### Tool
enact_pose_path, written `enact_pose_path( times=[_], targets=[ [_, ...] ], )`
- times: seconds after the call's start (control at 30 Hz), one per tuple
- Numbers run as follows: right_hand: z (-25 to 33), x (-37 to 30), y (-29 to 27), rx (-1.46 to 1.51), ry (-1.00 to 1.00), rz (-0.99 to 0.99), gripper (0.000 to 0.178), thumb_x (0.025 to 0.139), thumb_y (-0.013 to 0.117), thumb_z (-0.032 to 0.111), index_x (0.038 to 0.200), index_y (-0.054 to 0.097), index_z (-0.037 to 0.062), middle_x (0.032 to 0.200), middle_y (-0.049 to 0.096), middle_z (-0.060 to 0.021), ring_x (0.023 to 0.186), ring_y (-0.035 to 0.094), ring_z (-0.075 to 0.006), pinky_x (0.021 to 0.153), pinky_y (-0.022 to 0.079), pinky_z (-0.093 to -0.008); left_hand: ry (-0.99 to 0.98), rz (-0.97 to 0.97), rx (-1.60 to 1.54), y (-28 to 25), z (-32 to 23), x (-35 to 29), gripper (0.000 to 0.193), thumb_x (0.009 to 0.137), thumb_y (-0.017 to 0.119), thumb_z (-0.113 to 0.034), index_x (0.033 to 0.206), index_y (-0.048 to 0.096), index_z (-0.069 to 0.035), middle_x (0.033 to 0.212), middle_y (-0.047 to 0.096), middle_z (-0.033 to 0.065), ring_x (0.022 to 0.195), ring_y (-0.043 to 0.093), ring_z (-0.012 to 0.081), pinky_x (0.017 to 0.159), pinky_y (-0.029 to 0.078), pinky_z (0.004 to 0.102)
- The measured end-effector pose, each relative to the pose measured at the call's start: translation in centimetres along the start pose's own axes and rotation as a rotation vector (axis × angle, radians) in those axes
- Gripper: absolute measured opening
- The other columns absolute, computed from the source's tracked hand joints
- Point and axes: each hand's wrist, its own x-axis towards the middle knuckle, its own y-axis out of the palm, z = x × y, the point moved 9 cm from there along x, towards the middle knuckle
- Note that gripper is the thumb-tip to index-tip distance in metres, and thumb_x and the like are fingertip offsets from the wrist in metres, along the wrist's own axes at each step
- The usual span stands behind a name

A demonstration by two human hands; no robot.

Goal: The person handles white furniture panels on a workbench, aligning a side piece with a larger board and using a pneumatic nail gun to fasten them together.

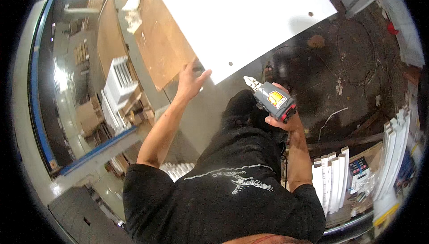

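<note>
A large white panel (250, 20) with two small dark holes near its near edge lies in front of me, over a brown board (156, 38). My left hand (191, 81) is at the panel's near left corner, thumb and fingers apart. Whether its fingertips touch the panel edge is hard to tell. Right of that corner, my right hand (290, 121) is wrapped round a grey-and-red nail gun (273, 101) with a yellow label. Its light metal nose points up and left, toward the panel, and stays apart from it. The gun's handle is mostly hidden.
White strips (330, 181) stand upright at the lower right, with more white lengths (393, 154) beside them. A dark, stained surface (339, 74) spreads right of the panel. At left are a blue-edged frame (38, 87) and stacked white pieces (119, 83). A crumpled pale item (132, 11) lies on the brown board.
</note>
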Motion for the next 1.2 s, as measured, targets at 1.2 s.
enact_pose_path(
  times=[1.2],
  targets=[
    [-7.2, 1.5, 2.8, 0.174, -0.019, 0.041, 0.098, 0.067, 0.088, 0.015, 0.151, 0.038, 0.0073, 0.133, 0.059, -0.0135, 0.122, 0.056, -0.0232, 0.107, 0.044, -0.0380, -0.303, 0.306, -0.191, 6.2, -3.3, 0.5, 0.089, 0.092, 0.070, -0.051, 0.146, 0.031, 0.007, 0.137, 0.047, 0.0330, 0.133, 0.046, 0.0445, 0.104, 0.045, 0.0564]
  ],
)
